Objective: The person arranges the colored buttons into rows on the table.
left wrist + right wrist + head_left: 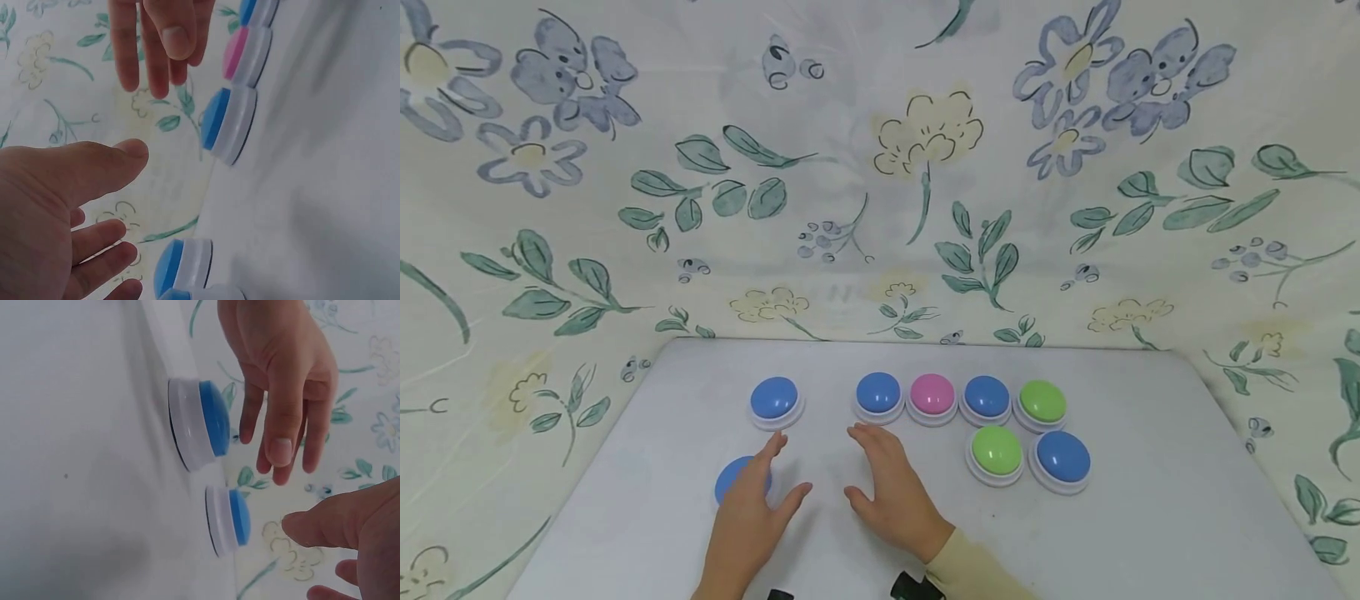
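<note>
My left hand (747, 521) is held with its fingers extended and thumb apart, holding nothing. In the head view it partly covers a blue push button (730, 482) with a white base. Another blue button (774, 398) sits just beyond its fingertips. My right hand (895, 492) faces it, fingers extended and also holding nothing. Nearest to the right fingertips is a blue button (877, 392), at the left end of a row with a pink button (932, 394), a blue button (987, 397) and a green button (1042, 402). Both wrist views show the hands apart, clear of the buttons.
In front of the row's right end stand a green button (996, 451) and a blue button (1063, 457). All rest on a white table (1150, 533). A flowered cloth (850, 108) hangs behind it. Dark objects (916, 587) show near my wrists.
</note>
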The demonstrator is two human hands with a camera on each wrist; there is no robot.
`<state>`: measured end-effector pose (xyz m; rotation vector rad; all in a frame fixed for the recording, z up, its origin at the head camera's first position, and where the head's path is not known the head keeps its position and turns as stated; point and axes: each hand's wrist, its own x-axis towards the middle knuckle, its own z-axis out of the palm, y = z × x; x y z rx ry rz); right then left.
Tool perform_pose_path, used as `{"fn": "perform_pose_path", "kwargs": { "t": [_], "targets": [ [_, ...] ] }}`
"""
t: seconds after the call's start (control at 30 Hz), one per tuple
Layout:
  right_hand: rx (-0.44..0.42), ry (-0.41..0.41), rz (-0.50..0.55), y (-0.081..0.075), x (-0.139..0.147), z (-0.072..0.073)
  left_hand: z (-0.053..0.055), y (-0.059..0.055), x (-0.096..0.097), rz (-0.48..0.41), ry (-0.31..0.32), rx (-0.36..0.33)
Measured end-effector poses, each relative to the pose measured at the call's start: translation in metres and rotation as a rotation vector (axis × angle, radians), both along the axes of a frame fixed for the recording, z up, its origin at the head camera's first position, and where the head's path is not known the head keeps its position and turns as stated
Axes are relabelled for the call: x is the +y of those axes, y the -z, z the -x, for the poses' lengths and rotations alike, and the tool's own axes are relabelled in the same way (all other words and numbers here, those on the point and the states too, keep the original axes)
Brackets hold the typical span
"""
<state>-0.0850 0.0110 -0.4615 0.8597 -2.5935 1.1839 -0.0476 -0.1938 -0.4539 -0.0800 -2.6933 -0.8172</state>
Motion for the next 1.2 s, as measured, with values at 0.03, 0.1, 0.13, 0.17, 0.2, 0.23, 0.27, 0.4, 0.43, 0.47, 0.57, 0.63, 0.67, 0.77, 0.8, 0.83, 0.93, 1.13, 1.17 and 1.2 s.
{"fn": "perform_pose_path", "kwargs": {
  "t": [0.03,0.1,0.13,0.17,0.2,0.23,0.27,0.4,0.43,0.47,0.57,0.63,0.67,0.77,0.8,0.83,0.93,1.13,1.17,1.2],
  "targets": [
    [-0.007,-0.004,0.002,0.0,-0.002,0.0,-0.001,0.001,-0.003,0.012,-0.008,0.012],
    [-0.015,-0.011,0.002,0.0,-0.007,0.001,-0.003,0.003,-0.008,0.026,-0.024,0.038],
    [-0.024,-0.015,-0.001,0.0,-0.01,0.001,-0.004,0.003,-0.01,0.036,-0.035,0.044],
    [-0.027,-0.023,-0.002,0.0,-0.013,0.001,-0.005,0.003,-0.013,0.046,-0.046,0.047],
    [-0.032,-0.03,-0.003,0.0,-0.016,0.002,-0.006,0.004,-0.016,0.053,-0.054,0.053],
    [-0.035,-0.038,-0.008,0.0,-0.019,0.002,-0.006,0.004,-0.018,0.056,-0.063,0.055],
    [-0.031,-0.044,-0.015,0.0,-0.022,0.003,-0.007,0.003,-0.021,0.054,-0.075,0.048],
    [-0.043,-0.07,-0.033,-0.001,-0.035,0.005,-0.008,0.0,-0.03,0.067,-0.125,-0.032],
    [-0.047,-0.074,-0.038,-0.001,-0.038,0.005,-0.009,-0.001,-0.032,0.073,-0.139,-0.063],
    [-0.05,-0.078,-0.043,-0.001,-0.041,0.006,-0.009,-0.002,-0.034,0.08,-0.15,-0.089],
    [-0.069,-0.094,-0.056,0.0,-0.048,0.008,-0.01,-0.002,-0.04,0.099,-0.162,-0.14],
    [-0.076,-0.106,-0.072,0.002,-0.052,0.009,-0.012,-0.001,-0.044,0.106,-0.163,-0.16],
    [-0.077,-0.112,-0.082,0.004,-0.054,0.01,-0.012,0.001,-0.046,0.11,-0.159,-0.163],
    [-0.084,-0.135,-0.114,0.008,-0.06,0.012,-0.014,0.005,-0.052,0.109,-0.16,-0.173],
    [-0.084,-0.142,-0.125,0.009,-0.062,0.012,-0.015,0.006,-0.054,0.107,-0.157,-0.175],
    [-0.085,-0.15,-0.136,0.01,-0.064,0.013,-0.016,0.008,-0.056,0.104,-0.156,-0.178],
    [-0.092,-0.174,-0.168,0.013,-0.071,0.014,-0.017,0.011,-0.061,0.096,-0.154,-0.194],
    [-0.143,-0.2,-0.178,0.015,-0.08,0.019,-0.017,0.015,-0.066,0.059,-0.141,-0.251],
    [-0.153,-0.203,-0.176,0.016,-0.081,0.02,-0.017,0.016,-0.067,0.053,-0.14,-0.26],
    [-0.162,-0.207,-0.175,0.017,-0.083,0.021,-0.017,0.016,-0.068,0.048,-0.138,-0.268]
  ]
}}
